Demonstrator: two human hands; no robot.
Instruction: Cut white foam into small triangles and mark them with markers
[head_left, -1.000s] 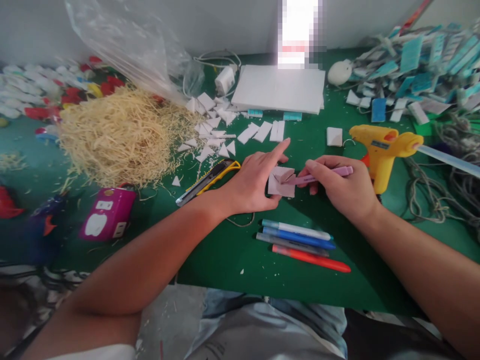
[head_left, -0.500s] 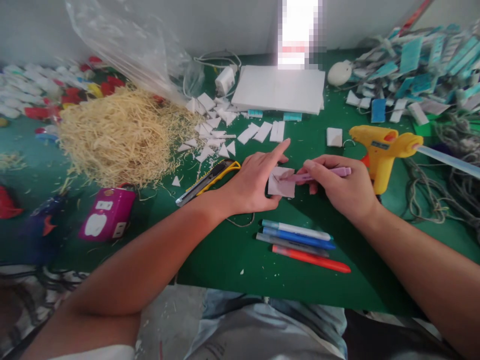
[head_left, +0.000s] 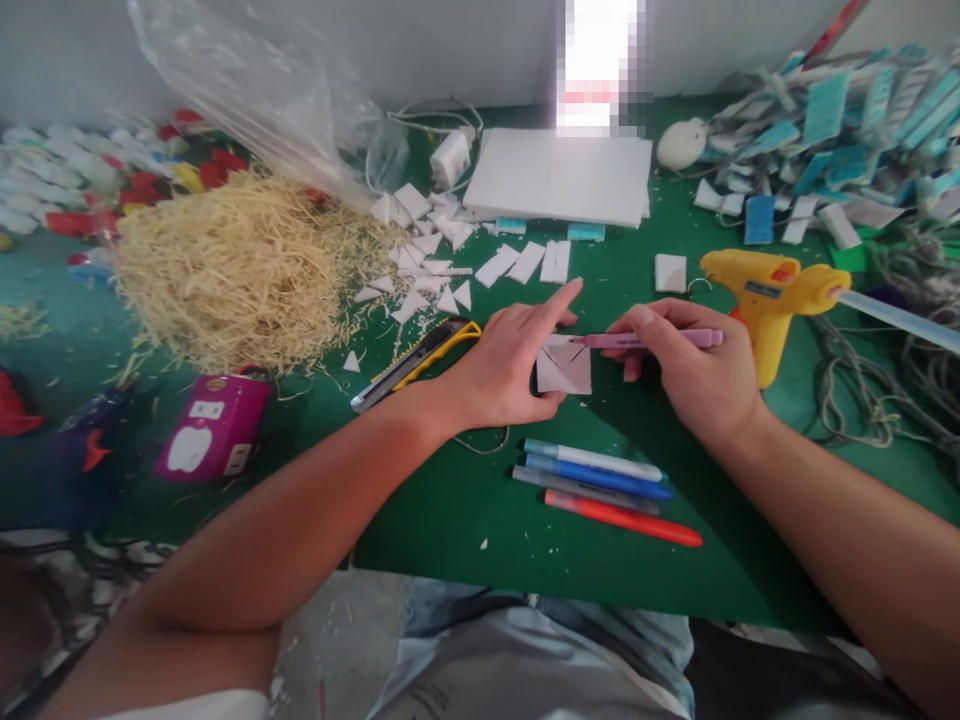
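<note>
My right hand (head_left: 694, 365) pinches a pink marker pen (head_left: 645, 340), whose tip is at the upper right corner of a small white square (head_left: 562, 372). Thin dark lines run across the square's face. From the left, my left hand (head_left: 506, 365) holds the square steady on the green table, thumb at its near side and a finger stretched past its far side. The fingers partly cover its left edge. Under my left wrist, a yellow-and-black utility knife (head_left: 420, 362) lies slanted with its blade out. Several capped pens (head_left: 600, 490) lie in a row nearer to me.
A yellow glue gun (head_left: 772, 290) stands right of my right hand, near tangled cords (head_left: 862, 390). White offcuts (head_left: 427, 250), straw (head_left: 232, 270) and a magenta power adapter (head_left: 214, 425) lie to the left. White sheets (head_left: 559, 175) are stacked at the back.
The pink marker's tip has moved from the square's middle to its upper right corner, and my right hand has shifted slightly right. Dark lines now show on the square. My left hand stays put.
</note>
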